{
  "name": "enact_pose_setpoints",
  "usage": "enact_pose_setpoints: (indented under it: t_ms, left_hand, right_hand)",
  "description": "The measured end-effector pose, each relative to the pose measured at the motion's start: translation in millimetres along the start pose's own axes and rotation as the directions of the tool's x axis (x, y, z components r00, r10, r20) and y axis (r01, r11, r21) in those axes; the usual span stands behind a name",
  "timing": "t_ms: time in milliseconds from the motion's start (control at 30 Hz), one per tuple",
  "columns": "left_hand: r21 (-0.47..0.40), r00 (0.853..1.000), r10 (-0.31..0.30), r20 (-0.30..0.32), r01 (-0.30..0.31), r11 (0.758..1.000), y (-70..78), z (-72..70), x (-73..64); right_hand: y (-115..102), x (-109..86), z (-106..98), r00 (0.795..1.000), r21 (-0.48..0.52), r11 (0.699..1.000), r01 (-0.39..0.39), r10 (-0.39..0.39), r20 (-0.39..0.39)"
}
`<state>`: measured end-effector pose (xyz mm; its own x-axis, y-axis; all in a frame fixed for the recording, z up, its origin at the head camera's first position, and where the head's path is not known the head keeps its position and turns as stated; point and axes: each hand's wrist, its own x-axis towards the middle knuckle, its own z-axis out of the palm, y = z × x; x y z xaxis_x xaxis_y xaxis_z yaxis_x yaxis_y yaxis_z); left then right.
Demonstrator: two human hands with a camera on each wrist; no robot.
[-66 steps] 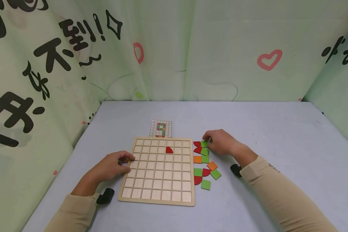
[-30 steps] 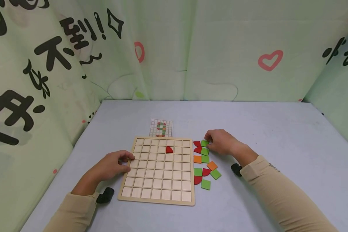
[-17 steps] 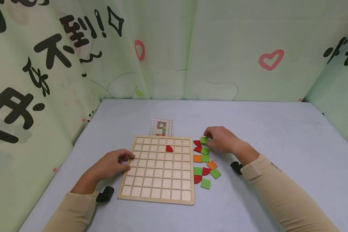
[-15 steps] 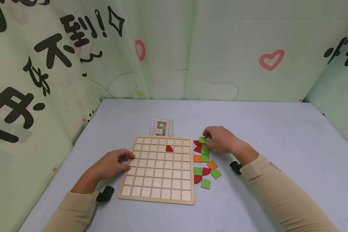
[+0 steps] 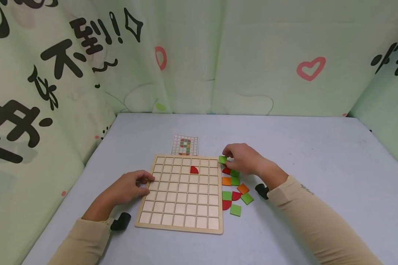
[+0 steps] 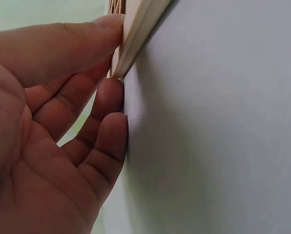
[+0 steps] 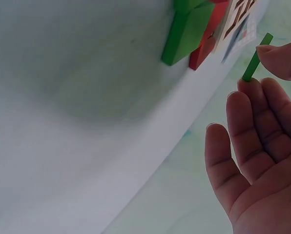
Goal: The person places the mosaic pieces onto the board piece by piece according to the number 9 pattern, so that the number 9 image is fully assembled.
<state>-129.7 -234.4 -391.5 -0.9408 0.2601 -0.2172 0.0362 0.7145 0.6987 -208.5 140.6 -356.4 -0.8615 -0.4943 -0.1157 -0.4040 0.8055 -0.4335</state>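
Note:
In the head view, my left hand [image 5: 131, 187] rests at the left edge of a wooden grid board [image 5: 179, 230]. Its thumb and fingers touch the frame, spread apart along the edge, as the left wrist view also shows. One red quarter-circle tile [image 5: 194, 170] lies in a cell of the upper part. My right hand [image 5: 245, 159] pinches a green square tile [image 5: 222, 159] between thumb and fingertip, over the board's upper right corner. In the right wrist view that tile [image 7: 257, 58] appears edge-on, lifted off the table, with the other fingers loosely extended.
Loose tiles lie right of the board: red rounded ones [image 5: 226, 205], orange squares [image 5: 243, 188] and green squares [image 5: 235, 210]. Behind the board lies a pattern card [image 5: 175, 144] with a coloured figure on a grid. A printed curtain [image 5: 252, 55] surrounds the white table [image 5: 302, 147].
My right hand has picked up the top green tile from the loose tiles and moved it left to the board's corner. My left hand has stayed at the board's edge.

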Motion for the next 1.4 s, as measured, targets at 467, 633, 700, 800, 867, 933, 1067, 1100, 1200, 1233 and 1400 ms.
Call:
enact_pose_setpoints:
  t_ms: [467,633,700,800,867,933,1067,1100,1200,1233,1400]
  left_hand:
    - [-0.022,1.0,0.011,0.002,-0.011,1.0,0.2,0.1,-0.5]
    - [-0.017,1.0,0.005,0.001,-0.005,1.0,-0.1,0.4,0.3]
    - [-0.013,1.0,0.002,0.002,-0.002,1.0,-0.3,0.7,0.4]
    - [-0.011,1.0,-0.003,0.003,0.003,1.0,-0.5,1.2,0.3]
    - [-0.009,1.0,-0.005,0.003,0.005,1.0,-0.4,1.5,0.2]
    - [-0.006,1.0,-0.005,0.001,0.005,1.0,-0.3,1.5,0.4]
    - [-0.001,1.0,0.005,-0.001,-0.005,1.0,-0.9,1.4,1.2]
    - [-0.001,1.0,0.007,-0.001,-0.007,1.0,-1.1,1.4,1.5]
    - [-0.001,1.0,0.012,-0.004,-0.012,1.0,-1.5,1.6,1.7]
    - [-0.001,1.0,0.011,-0.006,-0.011,1.0,-1.7,1.6,1.6]
    - [-0.009,1.0,-0.011,-0.013,0.011,1.0,-0.4,1.7,-0.4]
  right_hand:
    - [-24.7,16.3,6.3,0.999,-0.011,1.0,0.011,-0.01,0.044]
    - [-30.9,21.9,10.5,0.998,-0.022,1.0,0.018,-0.017,0.053]
    - [-33.7,23.9,12.6,0.998,-0.022,1.0,0.021,-0.019,0.052]
    - [-37.8,26.3,14.8,0.998,-0.024,0.999,0.033,-0.032,0.046]
    - [-40.1,27.6,15.8,0.998,-0.023,0.999,0.038,-0.037,0.045]
    - [-41.9,28.8,16.6,0.998,-0.02,0.999,0.047,-0.046,0.044]
    - [-45.0,30.9,18.7,0.997,-0.017,0.998,0.063,-0.062,0.042]
    - [-45.8,31.4,19.3,0.997,-0.016,0.998,0.066,-0.066,0.042]
    - [-48.5,33.1,21.2,0.996,-0.016,0.997,0.075,-0.075,0.039]
    - [-49.5,33.7,21.6,0.996,-0.017,0.997,0.079,-0.079,0.038]
    - [-54.9,36.2,23.8,0.995,-0.025,0.996,0.089,-0.088,0.045]
